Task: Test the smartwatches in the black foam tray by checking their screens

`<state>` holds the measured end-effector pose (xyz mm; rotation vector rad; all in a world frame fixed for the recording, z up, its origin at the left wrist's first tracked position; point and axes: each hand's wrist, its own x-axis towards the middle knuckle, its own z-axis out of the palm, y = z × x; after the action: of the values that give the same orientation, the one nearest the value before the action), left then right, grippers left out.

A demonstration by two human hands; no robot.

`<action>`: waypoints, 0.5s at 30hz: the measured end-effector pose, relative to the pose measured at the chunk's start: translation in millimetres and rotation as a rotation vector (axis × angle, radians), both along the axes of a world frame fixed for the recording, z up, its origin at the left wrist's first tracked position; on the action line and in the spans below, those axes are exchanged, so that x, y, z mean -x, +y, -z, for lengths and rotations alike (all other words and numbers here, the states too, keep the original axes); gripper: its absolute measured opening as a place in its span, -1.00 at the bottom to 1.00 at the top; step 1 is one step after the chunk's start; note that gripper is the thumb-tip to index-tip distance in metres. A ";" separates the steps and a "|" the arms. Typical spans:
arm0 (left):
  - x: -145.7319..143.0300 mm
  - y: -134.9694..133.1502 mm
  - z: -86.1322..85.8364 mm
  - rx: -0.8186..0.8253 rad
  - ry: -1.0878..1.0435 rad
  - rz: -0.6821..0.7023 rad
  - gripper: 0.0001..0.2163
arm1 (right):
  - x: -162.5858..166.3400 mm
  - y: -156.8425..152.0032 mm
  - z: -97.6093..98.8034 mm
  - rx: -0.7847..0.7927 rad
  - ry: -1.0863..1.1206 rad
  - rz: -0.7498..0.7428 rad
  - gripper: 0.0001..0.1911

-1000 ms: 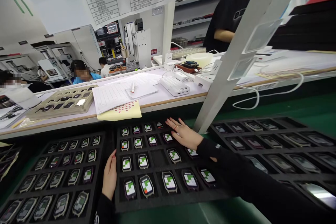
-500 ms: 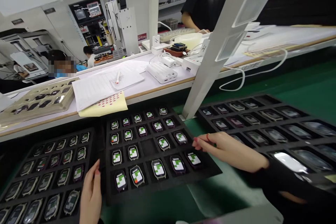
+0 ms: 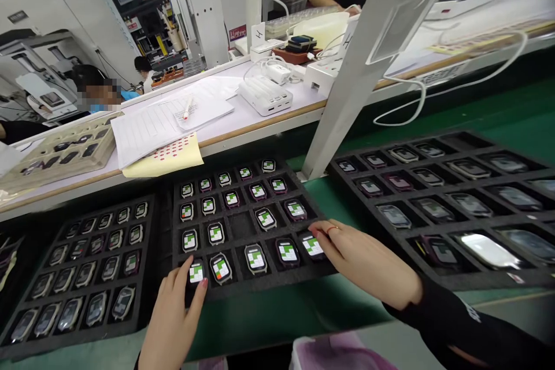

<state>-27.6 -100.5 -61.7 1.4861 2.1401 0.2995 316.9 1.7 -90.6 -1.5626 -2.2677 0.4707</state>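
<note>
Left grip (image 3: 171,324) stood apart, fingers either side of the bottom-left smartwatch (image 3: 196,272) in the black foam tray (image 3: 255,288); clamping could not be confirmed. Right grip (image 3: 364,260) lay unclamped, fingers together, fingertips (image 3: 314,233) on the bottom-right smartwatch (image 3: 312,245). Each watch occupied its own pocket. A loaded tray (image 3: 150,295) and another tray (image 3: 437,274) flanked it on the green mat (image 3: 277,306).

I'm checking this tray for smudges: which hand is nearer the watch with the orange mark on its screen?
Left. The left hand is just to the lower left of the orange-marked watch, its fingers around the neighbouring watch; the right hand is farther off to the right.
</note>
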 end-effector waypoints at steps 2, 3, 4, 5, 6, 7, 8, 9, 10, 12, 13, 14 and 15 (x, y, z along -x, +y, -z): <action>-2.9 -0.2 3.2 0.001 -0.043 -0.001 -0.35 | -1.5 -2.2 1.3 -0.006 0.024 0.000 -0.63; -3.3 -0.2 5.1 -0.011 -0.067 0.000 -0.34 | -2.3 -2.7 1.8 -0.006 0.032 0.000 -0.63; -3.0 -0.1 7.0 -0.029 -0.084 -0.002 -0.32 | -2.9 -2.8 2.0 -0.003 0.036 0.001 -0.63; -2.2 0.2 8.8 -0.052 -0.094 -0.006 -0.30 | -3.1 -2.6 2.0 0.003 0.038 0.003 -0.64; -0.9 0.6 10.2 -0.069 -0.096 -0.010 -0.28 | -2.9 -2.1 1.8 0.011 0.040 0.007 -0.64; 0.5 1.1 11.1 -0.075 -0.097 -0.013 -0.28 | -2.4 -1.7 1.2 0.021 0.041 0.012 -0.64; 2.0 1.7 11.5 -0.074 -0.101 -0.011 -0.29 | -1.7 -1.2 0.4 0.034 0.044 0.019 -0.64; 3.4 2.4 11.2 -0.071 -0.110 -0.001 -0.31 | -0.9 -0.8 -0.7 0.049 0.049 0.026 -0.64; 4.6 3.2 10.5 -0.068 -0.127 0.011 -0.34 | -0.1 -0.6 -1.8 0.068 0.055 0.030 -0.63; 6.8 5.2 8.4 -0.064 -0.176 0.023 -0.38 | 0.7 -0.3 -4.1 0.110 0.072 0.028 -0.62; 7.8 6.5 7.5 -0.062 -0.199 0.018 -0.38 | 0.6 -0.1 -5.0 0.129 0.080 0.022 -0.62; 8.9 8.0 6.9 -0.054 -0.221 0.009 -0.38 | 0.3 0.4 -5.6 0.143 0.089 0.016 -0.62; 10.1 9.6 6.9 -0.041 -0.244 0.000 -0.37 | -0.3 1.1 -6.0 0.151 0.097 0.010 -0.63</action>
<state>-37.8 -90.8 -68.6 1.3936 1.9513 0.5007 317.2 2.8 -84.6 -1.5839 -2.1951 0.7147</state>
